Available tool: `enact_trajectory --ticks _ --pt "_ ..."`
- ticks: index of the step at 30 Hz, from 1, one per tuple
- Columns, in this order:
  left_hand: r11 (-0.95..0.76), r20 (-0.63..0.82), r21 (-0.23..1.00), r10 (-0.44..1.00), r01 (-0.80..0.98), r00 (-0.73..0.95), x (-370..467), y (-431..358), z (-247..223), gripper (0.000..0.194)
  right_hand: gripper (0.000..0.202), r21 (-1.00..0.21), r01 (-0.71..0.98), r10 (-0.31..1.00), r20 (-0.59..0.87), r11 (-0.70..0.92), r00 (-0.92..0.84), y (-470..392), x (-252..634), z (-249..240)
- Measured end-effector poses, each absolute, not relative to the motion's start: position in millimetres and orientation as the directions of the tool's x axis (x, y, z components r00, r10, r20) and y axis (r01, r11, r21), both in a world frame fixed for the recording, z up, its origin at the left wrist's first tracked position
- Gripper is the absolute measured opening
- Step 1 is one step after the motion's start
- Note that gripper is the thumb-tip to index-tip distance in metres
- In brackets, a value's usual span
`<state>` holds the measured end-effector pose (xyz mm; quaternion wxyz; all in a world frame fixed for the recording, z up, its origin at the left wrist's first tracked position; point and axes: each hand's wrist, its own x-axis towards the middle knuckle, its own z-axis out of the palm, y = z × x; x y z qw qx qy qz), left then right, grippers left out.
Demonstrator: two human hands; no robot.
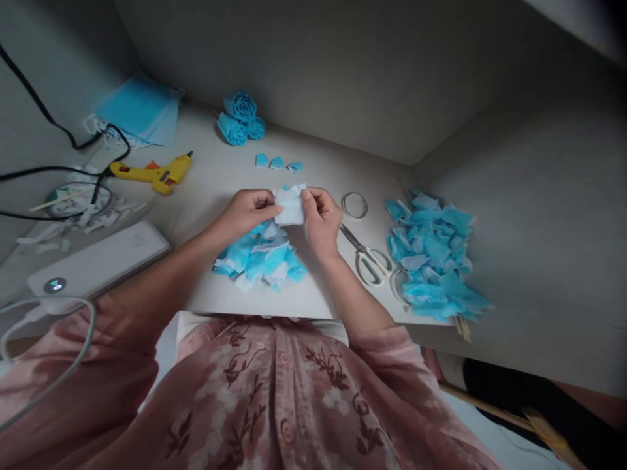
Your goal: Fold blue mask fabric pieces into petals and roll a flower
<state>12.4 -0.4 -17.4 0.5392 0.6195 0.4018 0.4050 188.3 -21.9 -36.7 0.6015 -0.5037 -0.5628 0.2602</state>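
White piece [290,206] above table [321,290] between walls [313,72].

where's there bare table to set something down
Bare tabletop shows behind the round silver ring, right of three small folded blue pieces; a narrower patch lies between the blue-and-white scrap pile and the right forearm. It's crowded at left, around the yellow glue gun and white power bank.

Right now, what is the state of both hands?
Left hand: closed, pinching the left edge of the white square.
Right hand: closed, pinching its upper right corner.
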Motion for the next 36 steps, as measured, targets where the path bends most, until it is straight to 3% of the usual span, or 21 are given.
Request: enact_trajectory --ticks 7,9,13,17,20,26,31,36 --pt "-0.125 0.123 0.992 0.974 -0.003 0.192 8.0 -1.7 -8.2 0.026 0.040 -0.882 0.305 0.852 0.444 0.360 0.278 -16.0 194.8 -37.7" --pt "-0.147 0.146 0.989 0.963 -0.012 0.228 6.7 -5.0 -4.5 0.027 0.040 -0.851 0.369 0.832 0.484 0.375 0.270 -16.0 195.8 -37.3" --pt "-0.132 0.116 0.991 0.900 0.008 0.420 8.6 -10.3 -2.3 0.033 0.035 -0.680 0.555 0.747 0.648 0.480 0.147 -20.6 195.5 -35.0" --pt "-0.109 0.109 0.994 0.913 -0.023 0.392 13.3 -8.4 -8.9 0.038 0.032 -0.443 0.700 0.673 0.736 0.559 -0.072 -26.8 193.2 -31.8" --pt "-0.036 0.086 0.990 0.920 -0.136 0.383 14.3 -5.5 -13.4 0.034 0.033 -0.361 0.709 0.666 0.718 0.606 -0.203 -29.0 191.1 -30.6" --pt "0.098 -0.035 0.964 0.968 -0.248 0.248 11.2 1.8 -15.3 0.022 0.037 -0.435 0.598 0.690 0.661 0.673 -0.295 -31.9 189.5 -29.2" --pt "0.015 0.002 0.996 0.983 -0.088 0.186 11.2 0.8 -9.8 0.017 0.039 -0.630 0.547 0.769 0.638 0.551 -0.041 -30.1 196.0 -22.0" --pt "-0.032 0.031 0.999 0.975 0.001 0.219 12.4 -6.6 -2.7 0.023 0.033 -0.606 0.551 0.736 0.676 0.573 -0.022 -22.9 202.2 -17.9"
